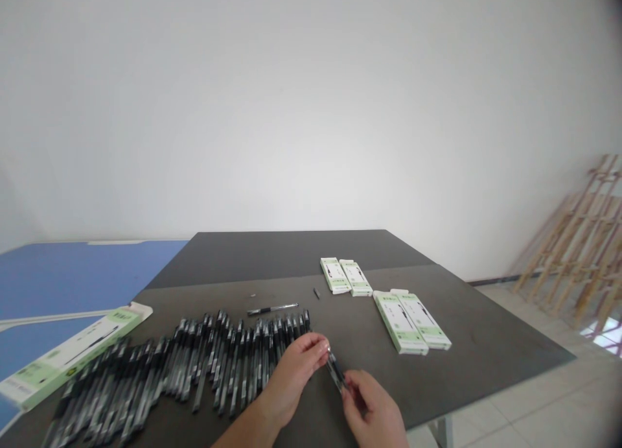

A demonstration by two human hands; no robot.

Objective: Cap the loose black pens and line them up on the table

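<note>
Between my two hands is a black and clear pen (335, 370), slanting down to the right. My left hand (297, 370) pinches its upper end, and my right hand (372, 406) has its fingers closed on the lower end. To the left of my left hand lies a wide row of many similar pens (233, 357), side by side on the dark table (291, 260). One pen (272, 309) lies crosswise beyond the row. A small dark piece (317, 293), perhaps a cap, rests farther back.
Two green and white boxes (335, 275) lie at the back, and two more (401, 321) at the right. A larger open box (72, 354) is at the left edge, near a blue surface (87, 270). Wooden easels (583, 240) stand at the far right.
</note>
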